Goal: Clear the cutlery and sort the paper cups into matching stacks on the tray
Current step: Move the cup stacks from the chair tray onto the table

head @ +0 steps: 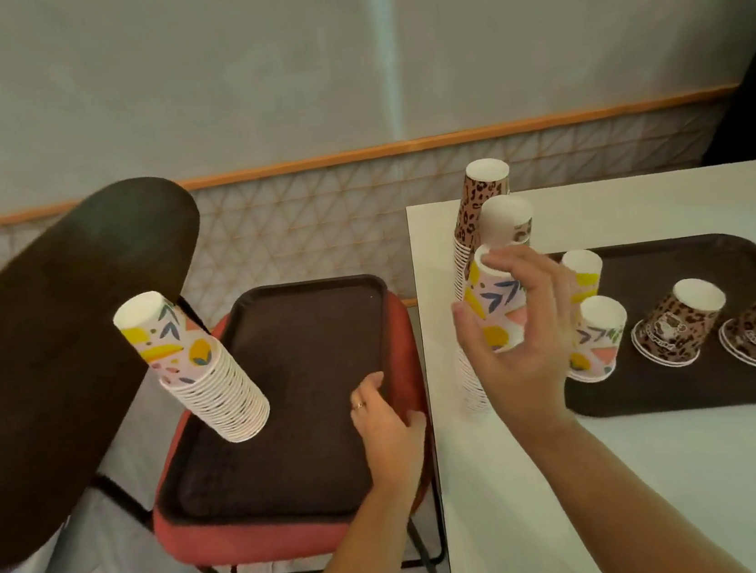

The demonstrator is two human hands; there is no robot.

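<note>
**Floral cup lifted at the desk's edge while the other hand steadies a tray on the chair**

The right hand [515,317] curls round an upturned floral cup [495,307], thumb on the near side and fingers wrapped over the base and far side, holding it above the left edge of the white desk [627,470]. Right behind it stand two tall stacks of inverted cups at the desk's edge: a leopard-print stack [480,200] at the back and a second stack [506,218] just in front, whose pattern is mostly hidden by the hand, so I cannot tell its print for sure.

On the desk lies a dark tray [712,388]. On it stand two short floral stacks [594,340] near its left end, one behind the other, and two short leopard-print stacks [676,323] to the right of them, all upside down.

The left hand [385,421] grips the right rim of a second dark tray [284,393], fingers over the edge, thumb on the outside. This tray rests on the seat of a red chair [278,536] beside the desk. A tall floral stack [195,366] stands inverted on its far left part, in front of the chair's dark backrest [41,351].
</note>
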